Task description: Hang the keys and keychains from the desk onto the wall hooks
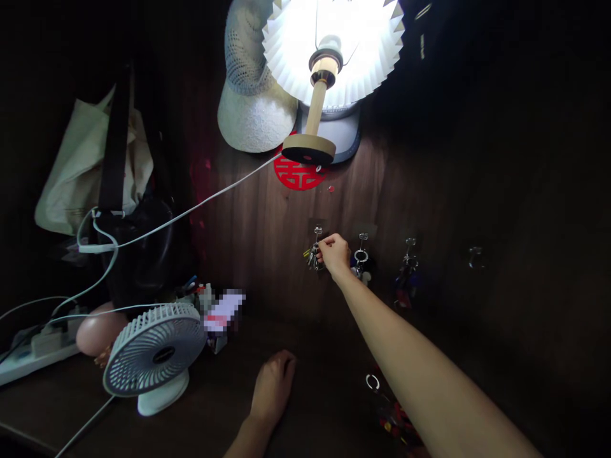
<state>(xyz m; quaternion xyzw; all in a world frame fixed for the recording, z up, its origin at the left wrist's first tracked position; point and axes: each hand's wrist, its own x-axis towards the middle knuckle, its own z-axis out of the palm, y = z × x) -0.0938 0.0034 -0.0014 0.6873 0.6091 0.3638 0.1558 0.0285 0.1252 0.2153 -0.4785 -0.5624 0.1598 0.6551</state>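
Nearest, the left hand point(273, 388) lies open on the dark wood surface point(324, 343) and holds nothing. The right hand point(335, 254) is closed on a bunch of keys point(312, 256) (they hang from a small wall hook point(317, 233)), just beside another key ring point(361, 257). To the left stands a white desk fan point(154, 350); farthest shines a pleated lamp point(329, 44).

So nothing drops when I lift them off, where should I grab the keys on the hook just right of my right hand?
Pinch the silver ring of those keys with your fingers, coming from the front and slightly below. The ring hangs openly from the metal hook on the wooden panel, so it is the clearest part to hold. Your right hand is at the neighbouring keys, on its left.
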